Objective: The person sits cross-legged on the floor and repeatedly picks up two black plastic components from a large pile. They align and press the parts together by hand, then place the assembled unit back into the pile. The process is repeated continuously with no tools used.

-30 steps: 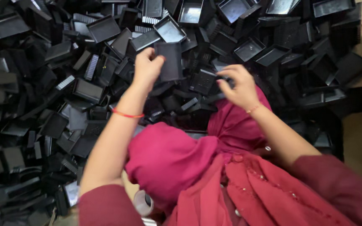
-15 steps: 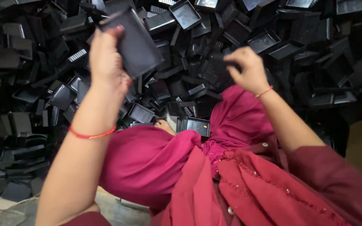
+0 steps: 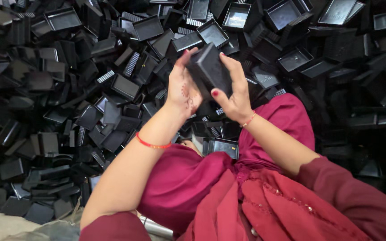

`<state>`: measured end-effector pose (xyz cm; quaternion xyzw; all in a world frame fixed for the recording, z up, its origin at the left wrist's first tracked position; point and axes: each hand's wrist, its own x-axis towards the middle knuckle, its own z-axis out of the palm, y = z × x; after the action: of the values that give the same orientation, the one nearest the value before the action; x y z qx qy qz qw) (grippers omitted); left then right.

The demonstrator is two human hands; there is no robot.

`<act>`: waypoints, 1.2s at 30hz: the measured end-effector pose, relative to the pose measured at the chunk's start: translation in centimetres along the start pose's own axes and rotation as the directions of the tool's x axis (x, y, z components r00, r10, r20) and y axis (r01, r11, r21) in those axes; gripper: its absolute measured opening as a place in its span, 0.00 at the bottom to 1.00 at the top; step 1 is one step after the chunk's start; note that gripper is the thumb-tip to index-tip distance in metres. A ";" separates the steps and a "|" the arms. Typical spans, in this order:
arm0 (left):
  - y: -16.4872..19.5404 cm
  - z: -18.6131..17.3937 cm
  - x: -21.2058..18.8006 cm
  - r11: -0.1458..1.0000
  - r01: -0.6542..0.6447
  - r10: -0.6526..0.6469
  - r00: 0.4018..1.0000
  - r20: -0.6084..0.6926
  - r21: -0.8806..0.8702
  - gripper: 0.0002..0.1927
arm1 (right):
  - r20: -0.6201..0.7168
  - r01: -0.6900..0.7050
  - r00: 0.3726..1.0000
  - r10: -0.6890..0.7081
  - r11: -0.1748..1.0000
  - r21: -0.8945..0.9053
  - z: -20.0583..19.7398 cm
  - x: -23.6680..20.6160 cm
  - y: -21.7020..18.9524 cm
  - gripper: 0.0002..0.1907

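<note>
Black box (image 3: 210,70) | left hand (image 3: 182,91) and right hand (image 3: 234,91) clamped on opposite sides, above heap of black trays (image 3: 126,85) | risk: tilted box may slip from fingertip grip.

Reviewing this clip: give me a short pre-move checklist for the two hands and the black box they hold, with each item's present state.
1. Left hand on the black box: ok, palm and fingers press its left side.
2. Right hand on the box: ok, fingers wrap its right side.
3. Box lifted off the pile of black trays: ok, it is raised above the pile.
4. Box fully closed: cannot tell, the seam is hidden.
5. Red cloth away from the hands: ok, it lies on the lap below the wrists.
</note>
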<state>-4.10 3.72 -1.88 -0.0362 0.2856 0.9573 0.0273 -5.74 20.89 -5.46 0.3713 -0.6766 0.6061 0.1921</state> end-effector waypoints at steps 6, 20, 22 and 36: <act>0.4 1.9 -0.4 0.957 -0.005 -0.015 0.998 0.063 0.291 0.38 | 0.038 -0.177 0.984 0.173 0.950 0.256 -1.0 0.9 1.3 0.32; -1.9 1.4 1.8 0.709 -0.165 0.158 0.985 0.073 0.686 0.52 | 0.001 -0.252 0.961 0.277 0.870 0.424 -2.5 0.7 -0.7 0.28; -2.0 1.1 1.9 0.689 -0.190 0.188 0.979 0.080 0.700 0.51 | 0.023 -0.157 0.987 0.157 0.951 0.265 -2.8 1.0 -1.2 0.26; -1.2 3.2 2.1 -0.185 -0.152 0.382 0.899 0.214 0.971 0.32 | 0.330 -0.537 0.842 0.426 0.718 0.442 -6.3 -2.5 0.2 0.16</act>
<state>-6.29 6.53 -0.09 -0.0168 0.8994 0.3979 -0.1801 -5.44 27.59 -6.15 0.2792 -0.5769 0.7526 -0.1509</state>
